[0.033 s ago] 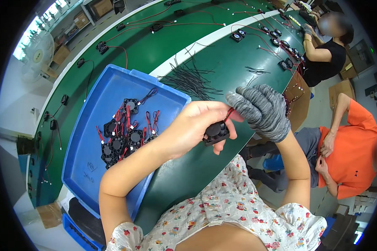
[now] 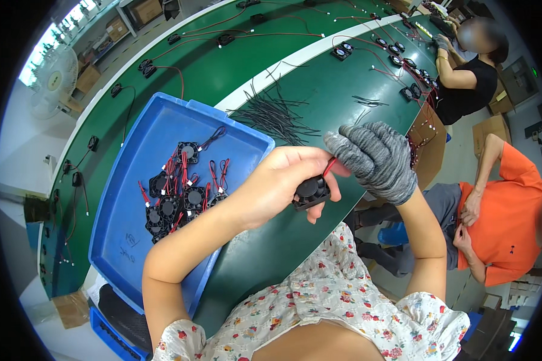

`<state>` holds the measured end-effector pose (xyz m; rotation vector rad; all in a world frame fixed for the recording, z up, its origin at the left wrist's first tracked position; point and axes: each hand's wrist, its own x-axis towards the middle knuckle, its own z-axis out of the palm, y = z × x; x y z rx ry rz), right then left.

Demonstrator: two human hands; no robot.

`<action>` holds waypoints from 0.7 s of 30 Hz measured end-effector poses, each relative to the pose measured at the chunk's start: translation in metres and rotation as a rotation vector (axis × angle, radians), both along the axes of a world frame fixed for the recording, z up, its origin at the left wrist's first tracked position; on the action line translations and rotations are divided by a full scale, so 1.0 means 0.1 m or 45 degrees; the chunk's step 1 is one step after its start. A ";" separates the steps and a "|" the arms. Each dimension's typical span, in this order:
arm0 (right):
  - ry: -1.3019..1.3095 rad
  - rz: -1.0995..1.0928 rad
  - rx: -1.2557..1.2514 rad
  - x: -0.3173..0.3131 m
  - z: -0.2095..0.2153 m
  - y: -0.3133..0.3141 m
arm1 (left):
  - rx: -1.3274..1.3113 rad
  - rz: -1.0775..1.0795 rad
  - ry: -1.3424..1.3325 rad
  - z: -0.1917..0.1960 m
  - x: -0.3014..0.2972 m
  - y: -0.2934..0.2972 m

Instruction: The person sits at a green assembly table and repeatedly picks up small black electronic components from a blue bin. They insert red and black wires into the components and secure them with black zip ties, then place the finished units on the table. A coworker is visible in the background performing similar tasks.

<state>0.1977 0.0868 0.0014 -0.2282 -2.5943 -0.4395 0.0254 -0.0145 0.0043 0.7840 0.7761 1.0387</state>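
My bare left hand (image 2: 289, 177) is closed around a small black cooling fan (image 2: 312, 191), above the green table's near edge. A red and black lead (image 2: 329, 166) runs from the fan up to my right hand (image 2: 379, 159), which wears a grey knitted glove. The gloved fingers are curled shut where the lead disappears, so its far end is hidden. To the left of my left forearm, a blue plastic tray (image 2: 119, 210) holds several black fans (image 2: 170, 207) with bundled red and black leads. Beyond my hands lies a loose pile of thin black ties (image 2: 274, 114).
A green conveyor belt (image 2: 205, 57) carrying spaced-out fans curves behind a white rail (image 2: 247, 90). More fans (image 2: 397, 60) lie farther along the table, near a seated person (image 2: 470, 78). A cardboard box (image 2: 430, 141) stands right of my glove; a person in orange (image 2: 500, 210) is close by.
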 end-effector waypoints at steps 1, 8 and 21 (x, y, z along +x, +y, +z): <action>-0.011 -0.003 0.027 0.01 0.00 0.00 | 0.014 -0.002 0.001 -0.01 0.01 0.00; -0.051 0.035 0.156 0.04 0.07 0.03 | 0.010 -0.008 -0.027 0.01 0.01 0.02; -0.149 0.130 0.197 0.01 0.22 0.11 | 0.155 -0.010 0.218 0.02 -0.01 0.07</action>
